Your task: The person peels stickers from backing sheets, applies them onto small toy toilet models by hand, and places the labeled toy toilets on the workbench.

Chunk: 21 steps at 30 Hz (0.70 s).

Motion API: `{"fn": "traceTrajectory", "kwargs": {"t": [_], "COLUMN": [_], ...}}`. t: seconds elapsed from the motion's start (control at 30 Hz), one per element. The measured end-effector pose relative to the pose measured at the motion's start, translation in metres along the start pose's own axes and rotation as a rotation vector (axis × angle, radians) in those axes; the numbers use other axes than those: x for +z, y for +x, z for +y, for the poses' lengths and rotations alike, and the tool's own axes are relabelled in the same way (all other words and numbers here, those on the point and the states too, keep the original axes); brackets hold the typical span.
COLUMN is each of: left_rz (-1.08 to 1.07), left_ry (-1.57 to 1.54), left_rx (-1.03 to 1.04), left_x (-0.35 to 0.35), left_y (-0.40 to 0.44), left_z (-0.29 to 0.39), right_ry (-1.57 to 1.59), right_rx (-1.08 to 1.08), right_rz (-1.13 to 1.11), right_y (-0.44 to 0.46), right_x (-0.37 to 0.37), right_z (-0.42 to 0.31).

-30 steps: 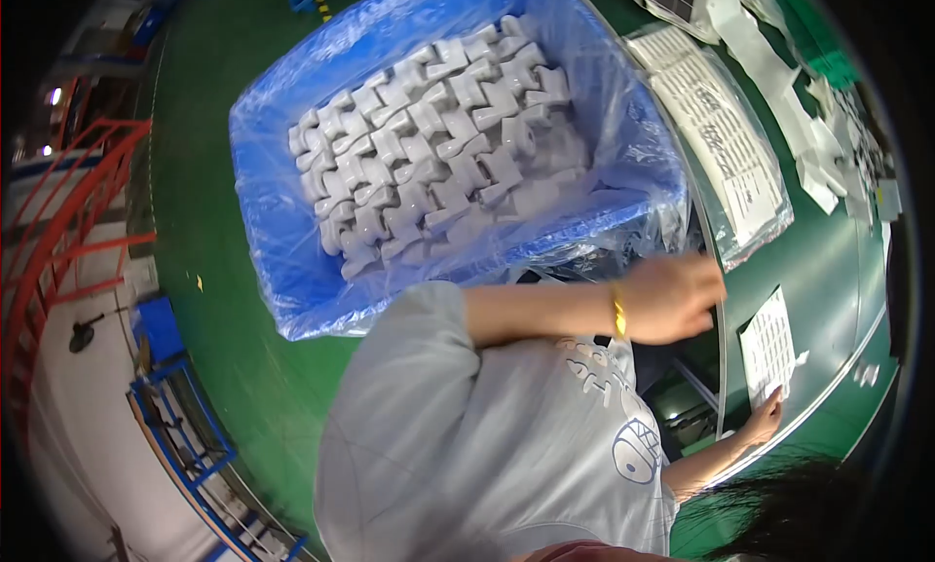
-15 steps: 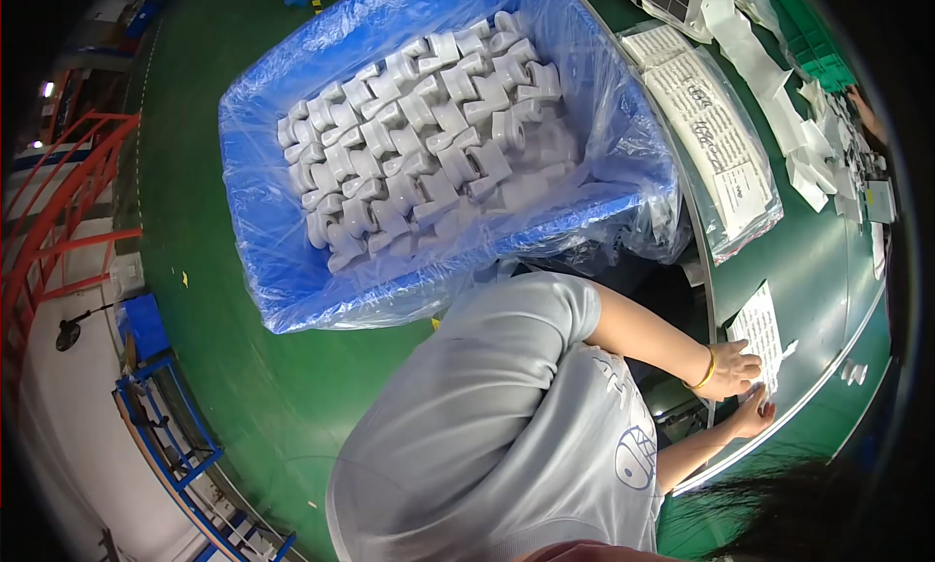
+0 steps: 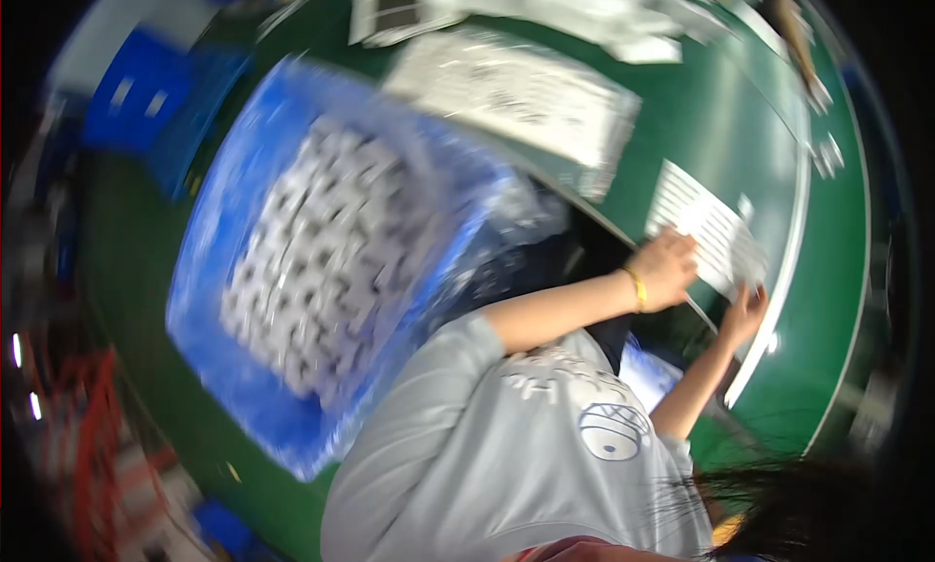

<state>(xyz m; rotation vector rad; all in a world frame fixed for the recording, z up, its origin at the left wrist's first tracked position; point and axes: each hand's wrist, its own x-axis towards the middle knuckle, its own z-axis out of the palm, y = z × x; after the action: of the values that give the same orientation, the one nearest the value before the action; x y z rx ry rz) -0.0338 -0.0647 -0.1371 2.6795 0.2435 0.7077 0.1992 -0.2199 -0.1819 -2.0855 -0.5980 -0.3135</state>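
A white sheet with rows of printed labels (image 3: 716, 241) lies at a slant on the green tabletop. My left hand (image 3: 665, 270), with a yellow band at the wrist, is at the sheet's near left edge, its bent fingers pressed together on the paper. At the sheet's lower right corner, my right hand (image 3: 746, 314) pinches the edge between thumb and fingers. Motion blur hides whether a single label is lifted. Left of my arms, a blue bin (image 3: 209, 260) lined with clear plastic holds several rows of white curved parts (image 3: 321, 241).
A plastic-wrapped stack of printed sheets (image 3: 516, 90) lies near the table edge. White papers (image 3: 604, 17) and a dark-panelled item (image 3: 397, 12) are farther back. Another person's hand (image 3: 799, 51) is at the upper right. Blue crates (image 3: 136, 90) stand at upper left.
My left hand has come from beside the table edge to the label sheet, where my right hand remains. The view has turned, shifting the bin left and lower and the table across the top.
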Motion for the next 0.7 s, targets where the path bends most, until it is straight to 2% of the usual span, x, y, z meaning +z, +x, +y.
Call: {"fn": "traceTrajectory", "kwargs": {"t": [0.03,0.07,0.17,0.2,0.23,0.4,0.5,0.63,0.7], "left_rz": [0.037,0.071,0.164,0.212,0.212,0.211,0.261,-0.239,-0.311], "left_ry": [-0.044,-0.088,-0.355,-0.423,-0.446,-0.451,-0.330,-0.535,-0.604], "left_rx": [-0.011,-0.028,-0.086,-0.115,-0.111,-0.064,0.098,-0.003,-0.024], "left_x": [-0.006,-0.009,-0.013,-0.013,-0.018,-0.030,-0.024,-0.032,-0.028], "left_y": [0.001,0.003,0.016,0.024,0.032,0.079,0.110,0.139,0.146], "left_z": [-0.001,-0.002,-0.008,-0.009,-0.009,-0.004,-0.007,-0.010,-0.014], "right_ry": [0.061,0.310,0.571,0.567,0.712,0.886,0.898,0.939,0.889], "right_rx": [0.086,0.104,0.220,0.272,0.304,0.366,0.334,0.313,0.282], "right_rz": [-0.014,0.016,-0.014,-0.042,-0.025,-0.054,-0.079,-0.114,-0.110], "right_y": [-0.001,-0.005,-0.018,-0.021,-0.023,-0.036,-0.039,-0.041,-0.037], "right_x": [-0.004,-0.002,-0.010,-0.015,-0.013,-0.020,-0.025,-0.028,-0.026], "right_z": [-0.001,-0.002,-0.048,-0.061,-0.068,-0.100,-0.112,-0.117,-0.117]}}
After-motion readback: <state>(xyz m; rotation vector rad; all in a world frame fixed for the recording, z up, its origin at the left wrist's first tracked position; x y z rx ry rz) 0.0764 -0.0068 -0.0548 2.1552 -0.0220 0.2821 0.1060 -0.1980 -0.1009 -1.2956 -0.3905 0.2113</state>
